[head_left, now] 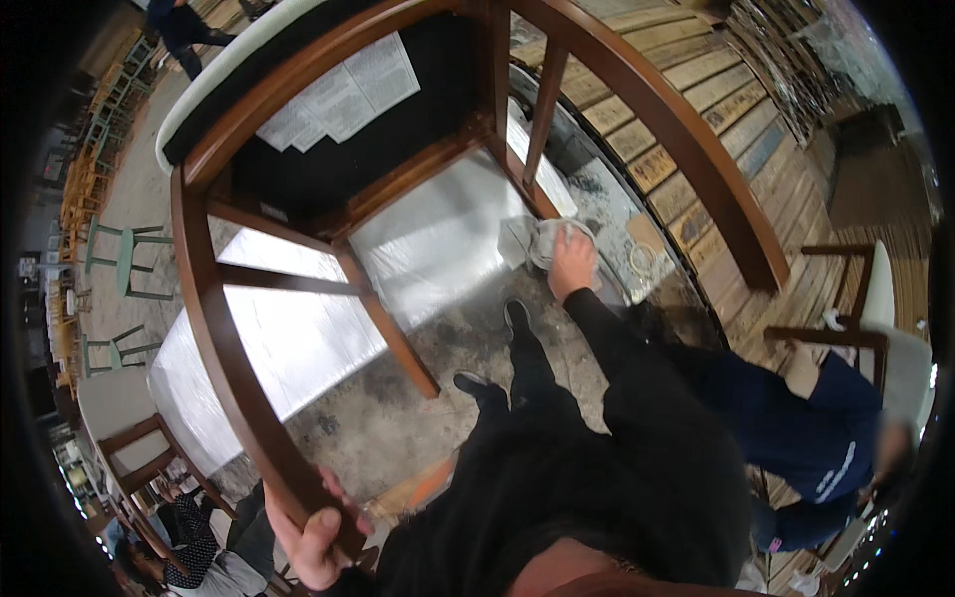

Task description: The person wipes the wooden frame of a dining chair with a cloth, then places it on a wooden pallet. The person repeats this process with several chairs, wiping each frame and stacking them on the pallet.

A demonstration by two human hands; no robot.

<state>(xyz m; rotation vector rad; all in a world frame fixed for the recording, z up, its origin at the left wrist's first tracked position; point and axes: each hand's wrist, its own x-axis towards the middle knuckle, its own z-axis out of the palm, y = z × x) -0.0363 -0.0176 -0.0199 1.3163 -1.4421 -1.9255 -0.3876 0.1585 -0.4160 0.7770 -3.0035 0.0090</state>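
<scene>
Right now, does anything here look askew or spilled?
Yes: the wooden chair is tipped, showing its black underside, while the left hand holds a leg. Dark blotches mottle the pale surface beside the right hand; spill or old stain, I can't tell.

Tipped chair [418, 109], right grip [573, 263] holding cloth [543, 241]

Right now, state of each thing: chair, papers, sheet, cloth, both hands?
Brown chair: tipped, underside facing the wearer
Papers: flat on the black underside
Silvery sheet: spread under the chair
Grey cloth: bunched under right hand
Left hand: closed around chair leg
Right hand: curled over the cloth
</scene>
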